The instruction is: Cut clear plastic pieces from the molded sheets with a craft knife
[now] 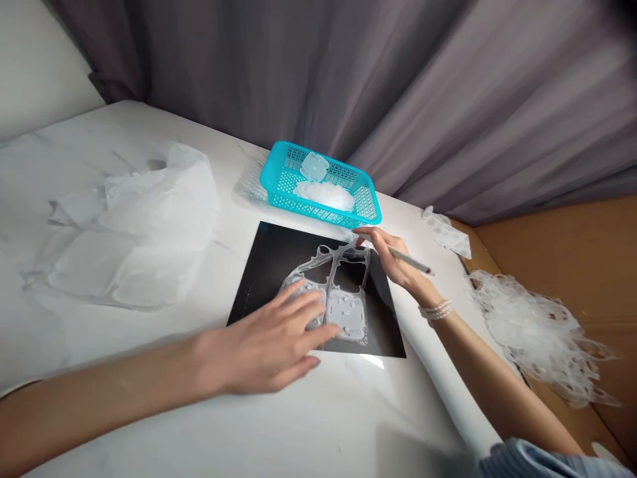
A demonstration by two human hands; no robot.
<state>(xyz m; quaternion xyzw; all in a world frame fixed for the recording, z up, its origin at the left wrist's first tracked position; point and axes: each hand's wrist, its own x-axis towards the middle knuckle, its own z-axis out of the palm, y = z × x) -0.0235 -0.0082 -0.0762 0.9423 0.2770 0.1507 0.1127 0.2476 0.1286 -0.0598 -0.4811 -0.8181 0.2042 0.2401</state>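
My left hand (271, 342) lies with its fingers spread over the left part of a thin, translucent plastic sheet (347, 315). That sheet has rounded square panels joined by a branching frame, and it rests on a black mat (259, 272). At the far end of the frame, my right hand (391, 255) is closed around a slim, light-coloured pen-like tool (413, 261), whose dark rear end points to the lower right. The tool's working tip is hidden by my fingers. Part of the left panel is covered by my left hand.
Behind the mat stands a turquoise perforated basket (271, 174) holding translucent plastic pieces (328, 195). A heap of translucent sheets (154, 245) lies at left. At right are a white spotted packet (448, 232) and tangled plastic frames (535, 332) on cardboard (557, 245). A grey curtain (318, 73) hangs behind.
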